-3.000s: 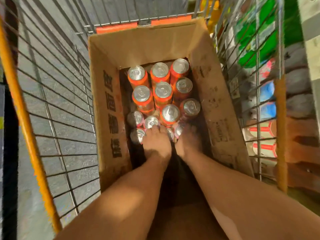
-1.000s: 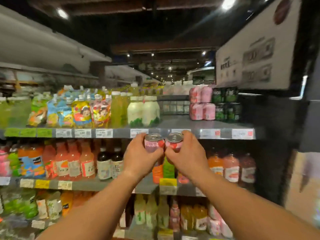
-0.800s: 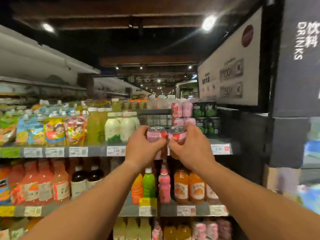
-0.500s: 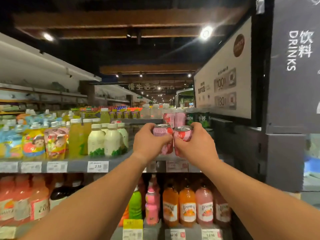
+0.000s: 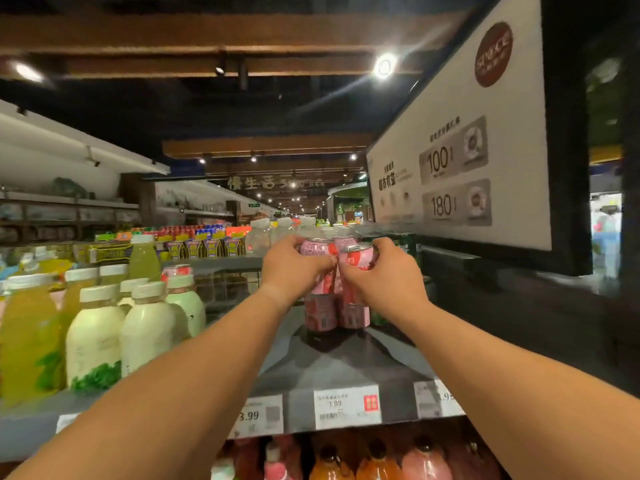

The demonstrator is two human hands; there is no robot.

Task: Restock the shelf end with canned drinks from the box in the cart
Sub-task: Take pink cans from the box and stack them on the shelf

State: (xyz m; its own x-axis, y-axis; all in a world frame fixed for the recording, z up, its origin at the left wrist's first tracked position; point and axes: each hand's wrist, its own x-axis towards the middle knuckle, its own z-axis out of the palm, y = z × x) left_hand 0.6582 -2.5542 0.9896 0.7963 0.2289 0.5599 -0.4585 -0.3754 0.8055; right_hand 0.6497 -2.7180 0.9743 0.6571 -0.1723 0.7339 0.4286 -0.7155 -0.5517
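Observation:
My left hand [image 5: 294,270] grips a pink can [image 5: 317,249] from the side, and my right hand [image 5: 382,275] grips a second pink can [image 5: 358,256] beside it. Both cans are held upright, side by side, just above two pink cans [image 5: 320,311] that stand on the grey top shelf [image 5: 346,368]. Whether the held cans touch the standing ones I cannot tell. Another pink can [image 5: 344,240] shows behind them. The cart and its box are out of view.
White-capped pale green and yellow bottles [image 5: 138,327] fill the shelf's left part. Price tags [image 5: 346,407] line its front edge. Dark green cans [image 5: 403,242] stand at the right under a large white sign [image 5: 460,150]. Orange and pink bottles [image 5: 377,459] sit on the shelf below.
Three seconds ago both hands were down in the box among the cans. Since then they have lifted two pink cans and carried them forward over the cans on the top shelf.

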